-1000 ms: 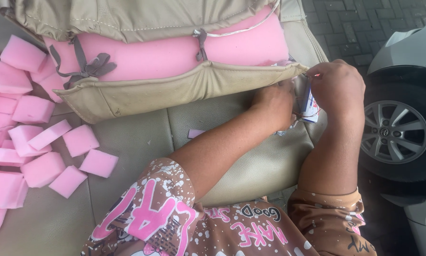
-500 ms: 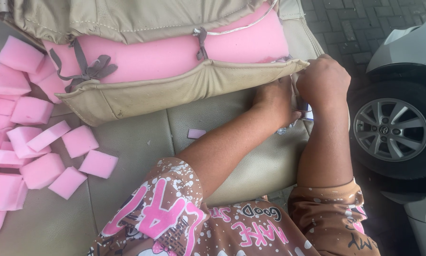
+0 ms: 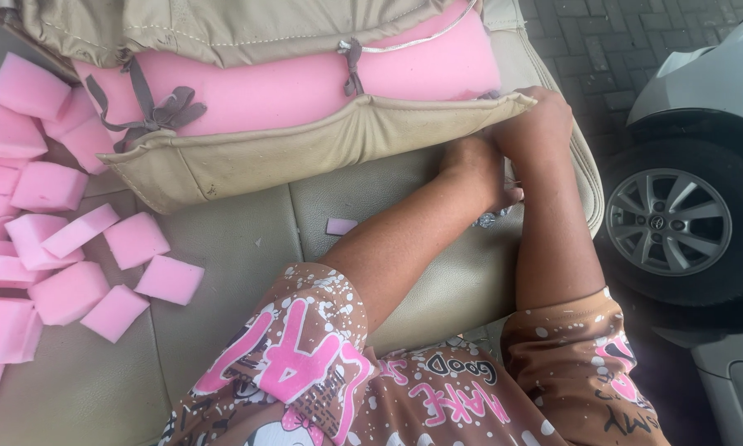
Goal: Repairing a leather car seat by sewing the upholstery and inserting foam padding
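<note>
Your left hand (image 3: 475, 169) and right hand (image 3: 537, 124) meet at the corner of the beige leather cover (image 3: 305, 153), which wraps smooth pink foam (image 3: 289, 87). Both grips are curled, but you cannot tell what they pinch. Square foam blocks (image 3: 57, 239) lie scattered on the seat (image 3: 239, 239).

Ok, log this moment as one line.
left hand: at beige cover corner | right hand: on cover edge | pink foam inside | foam blocks lying left
</note>
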